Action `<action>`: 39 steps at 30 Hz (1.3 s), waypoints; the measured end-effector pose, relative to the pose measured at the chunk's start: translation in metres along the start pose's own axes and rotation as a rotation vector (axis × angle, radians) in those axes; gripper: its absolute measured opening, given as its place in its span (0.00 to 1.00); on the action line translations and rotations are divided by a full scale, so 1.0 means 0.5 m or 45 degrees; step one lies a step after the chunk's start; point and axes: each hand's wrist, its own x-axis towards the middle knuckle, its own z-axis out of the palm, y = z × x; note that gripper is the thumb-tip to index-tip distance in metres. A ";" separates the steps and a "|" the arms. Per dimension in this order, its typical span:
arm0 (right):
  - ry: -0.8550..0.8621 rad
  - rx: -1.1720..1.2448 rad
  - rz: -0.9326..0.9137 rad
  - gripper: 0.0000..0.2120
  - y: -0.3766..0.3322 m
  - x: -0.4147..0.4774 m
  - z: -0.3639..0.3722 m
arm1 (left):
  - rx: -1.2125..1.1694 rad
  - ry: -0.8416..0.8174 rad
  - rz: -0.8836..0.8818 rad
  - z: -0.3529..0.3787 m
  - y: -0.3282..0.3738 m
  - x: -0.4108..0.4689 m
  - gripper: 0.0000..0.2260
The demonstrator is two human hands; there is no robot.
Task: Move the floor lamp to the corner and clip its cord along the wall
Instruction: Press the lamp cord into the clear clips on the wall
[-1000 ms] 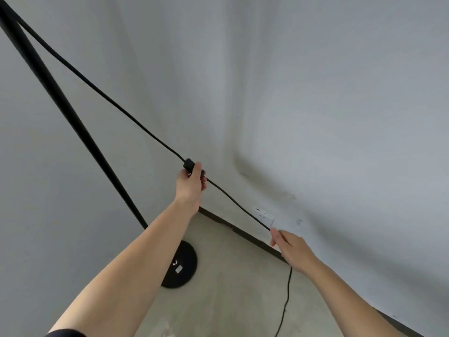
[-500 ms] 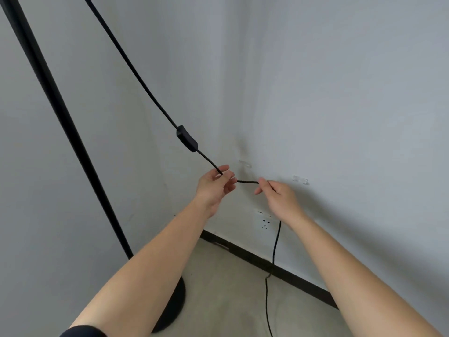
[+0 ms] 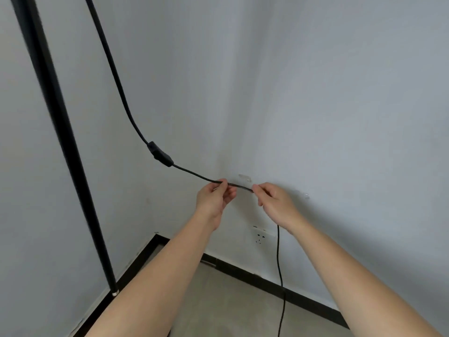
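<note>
The floor lamp's black pole [image 3: 60, 147] stands at the left, close to the room corner; my left forearm hides its base. Its black cord [image 3: 116, 76] drops from the top, passes an inline switch [image 3: 160, 154] and runs level between my hands. My left hand [image 3: 213, 198] pinches the cord just right of the switch. My right hand [image 3: 274, 203] pinches it a short span further on, and the rest hangs down to the floor. A clear clip [image 3: 245, 177] sits on the wall just above the held span, a second clear clip [image 3: 302, 194] to its right.
A white wall socket [image 3: 261, 235] is below my hands, with nothing plugged in. A black skirting board [image 3: 243, 268] runs along both walls above the grey floor [image 3: 230, 307]. The slack cord [image 3: 280, 276] trails down across the skirting.
My view rose from the lamp base to the wall. My left hand slid off the switch further down the cord, my right hand came up from near the socket, and both now hold a short span by the clip.
</note>
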 end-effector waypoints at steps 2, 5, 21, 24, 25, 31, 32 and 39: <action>-0.008 -0.052 -0.045 0.08 0.034 0.015 0.010 | -0.032 0.008 0.009 -0.009 -0.018 0.030 0.06; 0.102 -0.110 -0.192 0.08 0.080 0.045 0.024 | -0.033 0.012 0.037 -0.022 -0.055 0.071 0.06; 0.374 0.007 -0.444 0.07 0.125 0.104 0.058 | -0.177 -0.006 0.099 0.036 -0.106 0.116 0.07; 0.495 -0.058 -0.509 0.08 0.117 0.103 0.048 | -0.215 -0.035 0.042 0.039 -0.104 0.119 0.07; 0.536 -0.114 -0.554 0.08 0.113 0.101 0.046 | -0.240 -0.037 0.018 0.039 -0.103 0.120 0.06; 0.631 -0.265 -0.703 0.06 0.113 0.096 0.037 | -0.324 -0.026 -0.063 0.045 -0.101 0.114 0.06; 0.622 -0.265 -0.717 0.06 0.115 0.097 0.035 | -0.312 -0.021 -0.059 0.045 -0.099 0.114 0.06; 0.552 -0.236 -0.787 0.06 0.112 0.102 0.028 | -0.291 -0.025 -0.029 0.042 -0.094 0.109 0.05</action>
